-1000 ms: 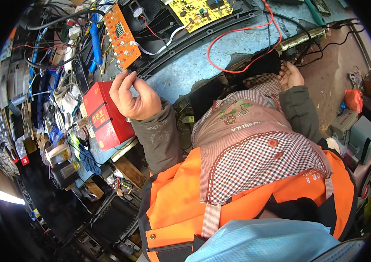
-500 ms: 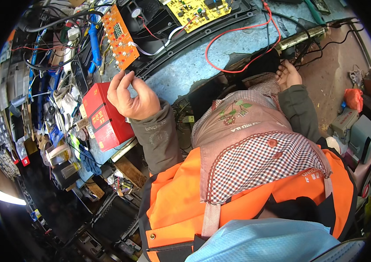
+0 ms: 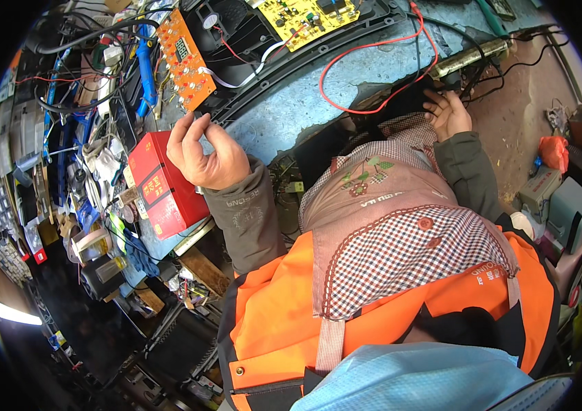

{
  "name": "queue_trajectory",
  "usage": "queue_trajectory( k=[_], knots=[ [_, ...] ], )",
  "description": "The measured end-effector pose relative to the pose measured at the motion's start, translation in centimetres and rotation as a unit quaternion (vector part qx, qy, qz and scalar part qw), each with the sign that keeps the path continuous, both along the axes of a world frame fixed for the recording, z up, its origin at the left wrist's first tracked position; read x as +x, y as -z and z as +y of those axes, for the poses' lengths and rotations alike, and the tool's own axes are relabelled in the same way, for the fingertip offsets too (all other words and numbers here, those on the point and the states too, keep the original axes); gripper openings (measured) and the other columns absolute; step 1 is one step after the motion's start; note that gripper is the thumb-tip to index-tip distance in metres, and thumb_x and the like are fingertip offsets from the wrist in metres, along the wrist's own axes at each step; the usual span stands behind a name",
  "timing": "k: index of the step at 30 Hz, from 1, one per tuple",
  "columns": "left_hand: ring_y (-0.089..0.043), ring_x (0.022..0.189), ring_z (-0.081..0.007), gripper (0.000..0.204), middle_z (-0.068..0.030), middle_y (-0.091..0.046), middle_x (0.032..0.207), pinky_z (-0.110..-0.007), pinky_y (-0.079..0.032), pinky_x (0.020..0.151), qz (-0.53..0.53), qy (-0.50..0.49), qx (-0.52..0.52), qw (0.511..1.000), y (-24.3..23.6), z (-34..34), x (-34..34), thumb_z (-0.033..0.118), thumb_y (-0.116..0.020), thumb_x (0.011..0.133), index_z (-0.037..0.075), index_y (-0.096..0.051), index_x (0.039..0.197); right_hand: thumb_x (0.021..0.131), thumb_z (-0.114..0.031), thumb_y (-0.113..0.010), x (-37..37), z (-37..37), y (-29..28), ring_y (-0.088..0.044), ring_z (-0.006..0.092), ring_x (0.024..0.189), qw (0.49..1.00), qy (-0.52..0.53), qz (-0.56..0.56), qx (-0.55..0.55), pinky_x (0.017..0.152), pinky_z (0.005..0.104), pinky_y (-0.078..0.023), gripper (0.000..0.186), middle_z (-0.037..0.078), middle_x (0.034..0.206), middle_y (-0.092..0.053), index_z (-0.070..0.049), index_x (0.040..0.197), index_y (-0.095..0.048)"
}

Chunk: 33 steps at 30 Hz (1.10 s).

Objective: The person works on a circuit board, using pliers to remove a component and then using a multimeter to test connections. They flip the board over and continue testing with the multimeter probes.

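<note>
My left hand (image 3: 210,156) is raised palm up, its fingers loosely curled and apart, with nothing visible in them. Its fingertips come close to the lower end of an orange circuit board (image 3: 186,61) with a small digital display; whether they touch is unclear. At the bench's front edge, my right hand (image 3: 451,116) holds nothing and its fingers are spread. Close by are a power strip (image 3: 473,57) and a black plug (image 3: 451,81) with dark cables. A yellow circuit board (image 3: 308,22) lies in a black plastic casing (image 3: 263,85), joined to the orange board by a white ribbon cable (image 3: 241,83).
A red box (image 3: 161,185) stands beside my left forearm. Across the worn blue bench top (image 3: 270,123) loops a red wire (image 3: 323,75). Tools and cables, including a blue-handled tool (image 3: 146,75), crowd the left. An orange-red bag (image 3: 553,152) lies at the right.
The fingers of my right hand have spread and drawn slightly left, away from the plug. My left hand has barely moved.
</note>
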State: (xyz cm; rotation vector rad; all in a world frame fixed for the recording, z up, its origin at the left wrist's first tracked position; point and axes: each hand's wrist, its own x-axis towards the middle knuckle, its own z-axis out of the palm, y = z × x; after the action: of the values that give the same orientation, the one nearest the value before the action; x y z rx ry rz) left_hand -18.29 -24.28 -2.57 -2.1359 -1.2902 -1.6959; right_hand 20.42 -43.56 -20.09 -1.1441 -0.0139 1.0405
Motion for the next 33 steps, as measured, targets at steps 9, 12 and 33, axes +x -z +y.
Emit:
queue_trajectory(
  k=[9, 12, 33],
  knots=[
    [-0.071, 0.109, -0.0288, 0.024, -0.0154, -0.075, 0.116, -0.04, -0.057, 0.098, -0.015, 0.005, -0.019, 1.0, 0.0, -0.2, 0.2, -0.015, -0.068, 0.085, 0.001, -0.08, 0.098, 0.116, -0.044, -0.05, 0.2, -0.1, 0.1, -0.068, 0.0258, 0.109, 1.0, -0.02, 0.009, 0.008, 0.085, 0.0417, -0.055, 0.048, 0.016, 0.143, -0.07, -0.01, 0.149, -0.06],
    [-0.071, 0.109, -0.0286, 0.024, -0.0154, -0.075, 0.117, -0.04, -0.057, 0.098, -0.022, 0.009, -0.021, 0.999, -0.1, -0.2, 0.2, -0.015, -0.068, 0.085, 0.001, -0.08, 0.098, 0.116, -0.045, -0.05, 0.2, 0.0, 0.1, -0.066, 0.0259, 0.111, 1.0, -0.024, 0.008, 0.007, 0.087, 0.0418, -0.054, 0.05, 0.015, 0.145, -0.068, -0.009, 0.15, -0.06],
    [-0.071, 0.109, -0.029, 0.023, -0.0158, -0.075, 0.116, -0.041, -0.057, 0.099, -0.022, 0.017, -0.023, 0.999, 0.0, -0.1, 0.2, -0.014, -0.069, 0.085, 0.001, -0.08, 0.098, 0.112, -0.046, -0.054, 2.1, 0.4, 3.4, -0.067, 0.0334, 0.118, 0.984, -0.102, 0.11, 0.096, 0.092, 0.048, -0.056, 0.054, 0.02, 0.142, -0.069, -0.004, 0.144, -0.063]
  ],
)
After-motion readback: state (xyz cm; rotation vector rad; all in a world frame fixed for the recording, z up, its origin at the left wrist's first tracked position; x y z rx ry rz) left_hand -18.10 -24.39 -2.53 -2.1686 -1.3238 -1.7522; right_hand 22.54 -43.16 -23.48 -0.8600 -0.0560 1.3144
